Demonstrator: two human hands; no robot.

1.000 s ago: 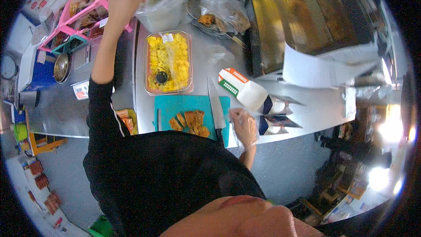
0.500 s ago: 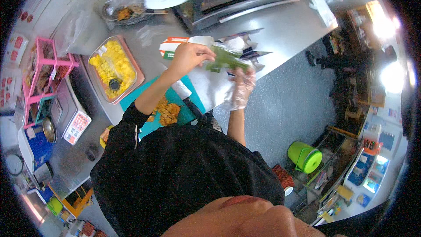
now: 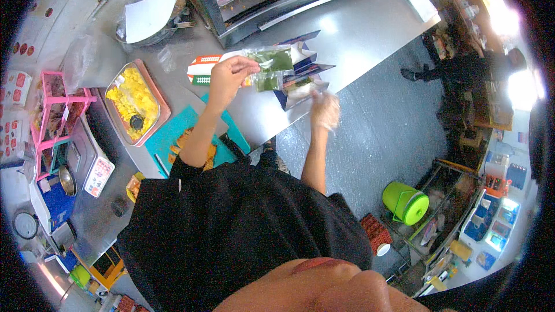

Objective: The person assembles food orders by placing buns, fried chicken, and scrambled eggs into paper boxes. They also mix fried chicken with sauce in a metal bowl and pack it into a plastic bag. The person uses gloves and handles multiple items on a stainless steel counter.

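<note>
My left hand [image 3: 230, 78], bare, pinches a clear packet with flat green contents [image 3: 276, 60] over the steel counter. My right hand [image 3: 325, 110] wears a clear plastic glove and is apart from that packet. Motion smears its fingers, so I cannot make out whether they hold anything. It is beside open dark-blue and white cartons [image 3: 303, 69] near the counter's edge. Under my left hand lies an orange, white and green carton [image 3: 199, 70]. A teal cutting board [image 3: 159, 138] bears browned, crispy-looking food pieces [image 3: 179, 141], partly hidden by my left forearm.
On the left are a tray of yellow chunks [image 3: 130, 101], a scale [image 3: 99, 176] and a pink rack [image 3: 63, 101]. A glass-fronted case [image 3: 277, 8] stands along the counter's back. A lime-green bucket [image 3: 404, 202] is at right, and another person [image 3: 462, 68] is farther off.
My right hand has come away from the green packet, moving toward me. The packet stays in my left hand. The whole view has shifted slightly.
</note>
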